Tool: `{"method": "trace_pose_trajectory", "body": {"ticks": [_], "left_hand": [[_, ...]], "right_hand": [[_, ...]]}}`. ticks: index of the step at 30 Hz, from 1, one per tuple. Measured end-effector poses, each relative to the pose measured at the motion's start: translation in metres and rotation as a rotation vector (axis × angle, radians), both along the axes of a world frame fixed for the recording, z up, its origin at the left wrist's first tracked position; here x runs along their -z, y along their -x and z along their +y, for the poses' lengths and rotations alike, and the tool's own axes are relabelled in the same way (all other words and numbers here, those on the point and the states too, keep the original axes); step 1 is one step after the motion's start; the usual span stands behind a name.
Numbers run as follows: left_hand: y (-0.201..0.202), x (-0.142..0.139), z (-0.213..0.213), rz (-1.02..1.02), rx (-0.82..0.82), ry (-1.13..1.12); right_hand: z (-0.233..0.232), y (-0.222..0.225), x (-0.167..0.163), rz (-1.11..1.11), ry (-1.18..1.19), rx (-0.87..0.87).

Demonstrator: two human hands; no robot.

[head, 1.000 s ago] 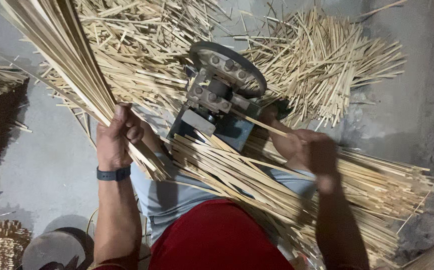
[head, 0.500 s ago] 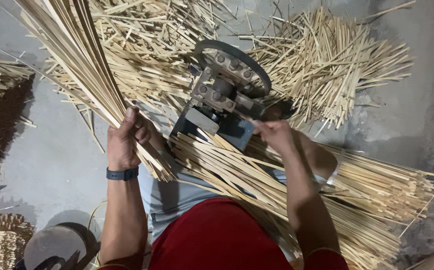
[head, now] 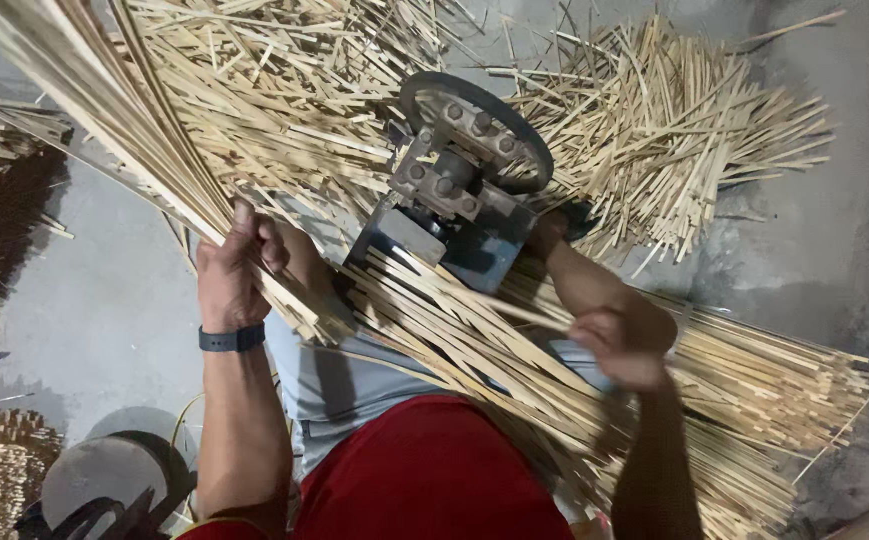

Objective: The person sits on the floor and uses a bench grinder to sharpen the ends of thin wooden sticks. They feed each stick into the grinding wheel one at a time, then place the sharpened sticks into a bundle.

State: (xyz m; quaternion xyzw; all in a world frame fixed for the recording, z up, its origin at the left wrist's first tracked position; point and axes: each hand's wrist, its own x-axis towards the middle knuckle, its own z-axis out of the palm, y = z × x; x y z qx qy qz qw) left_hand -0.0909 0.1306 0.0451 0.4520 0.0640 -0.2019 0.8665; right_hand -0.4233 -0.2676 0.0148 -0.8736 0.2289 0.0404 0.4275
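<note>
While my left hand (head: 230,275) clamps shut around a long bundle of bamboo strips (head: 105,120), I log my right hand (head: 627,345) pinched closed on a single strip (head: 515,312), just beside the grey metal splitting machine (head: 460,185); cut sticks (head: 675,130) heaped on the concrete floor (head: 105,310) beyond.

One metal splitting machine (head: 460,190), one black wristband (head: 233,339), two hands, and bamboo strips (head: 655,120) past counting.
</note>
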Motion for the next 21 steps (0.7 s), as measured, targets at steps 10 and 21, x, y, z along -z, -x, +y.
{"method": "trace_pose_trajectory", "body": {"ticks": [10, 21], "left_hand": [[-0.005, -0.003, -0.034, 0.020, 0.109, -0.156], [-0.067, 0.017, -0.116, 0.012, 0.148, -0.404]], "right_hand": [[-0.008, -0.020, -0.019, -0.006, 0.473, 0.182], [0.038, -0.094, -0.042, 0.143, 0.399, 0.124]]}}
